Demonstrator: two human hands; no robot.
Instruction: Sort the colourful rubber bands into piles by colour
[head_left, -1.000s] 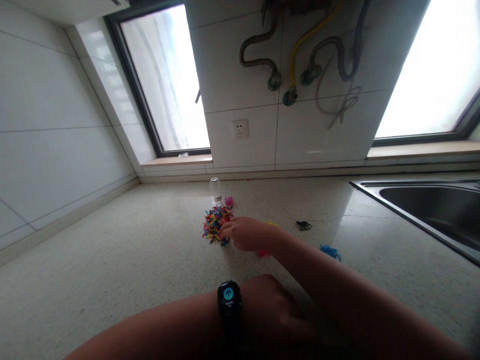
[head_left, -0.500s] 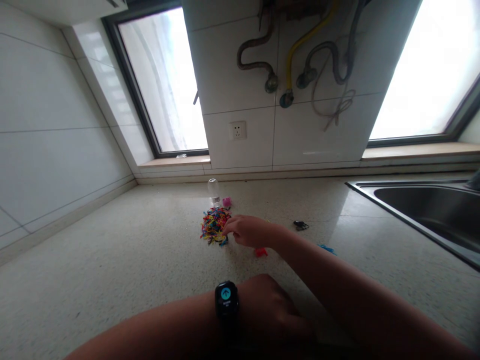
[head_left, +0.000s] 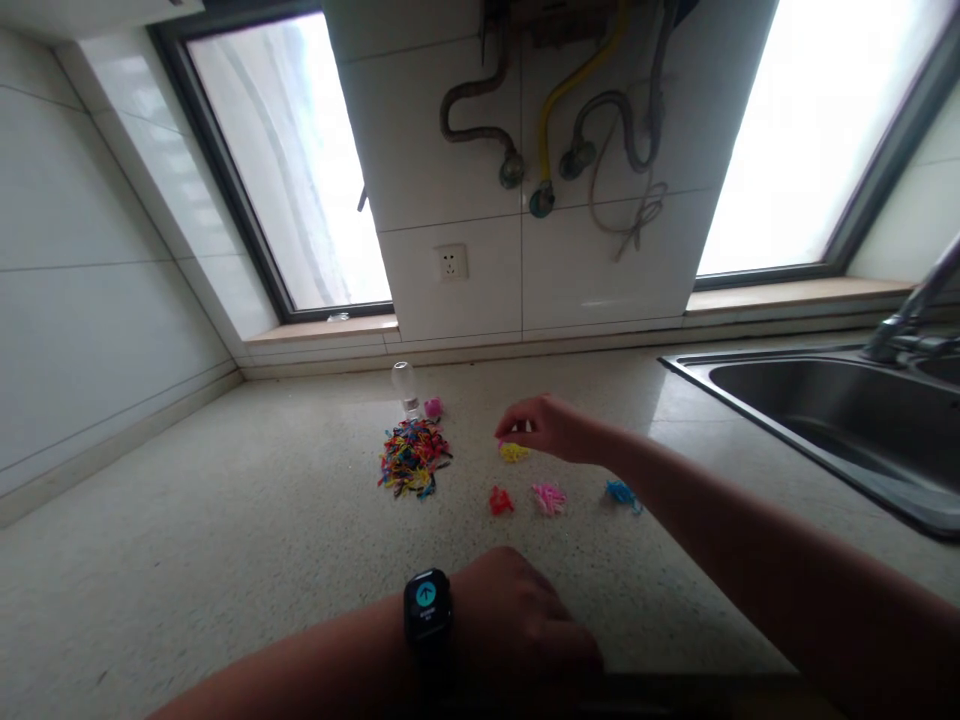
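Note:
My right hand (head_left: 541, 428) reaches in from the right, thumb and fingers pinched just above a small yellow heap of rubber bands (head_left: 514, 453). A tiny pinkish bit shows at the fingertips, apparently a small rubber band; its outline is unclear. To the left lies a larger mixed pile of colourful rubber bands (head_left: 412, 457). Nearer me are separate little heaps: red bands (head_left: 500, 501), pink bands (head_left: 550, 498) and blue bands (head_left: 624, 495). My left hand (head_left: 525, 620), a black watch (head_left: 428, 606) on its wrist, rests curled closed at the front of the counter; its palm is hidden.
Behind the mixed pile stand a clear bottle-like container (head_left: 405, 388) and a small pink object (head_left: 433, 407). A steel sink (head_left: 690, 385) with a tap (head_left: 900, 330) is set into the speckled counter (head_left: 262, 520) at right. A socket (head_left: 451, 262) and pipes are on the wall.
My right hand has moved right, from the mixed pile to above the yellow heap. The pink heap now shows. The view has shifted slightly right; my left hand stays curled.

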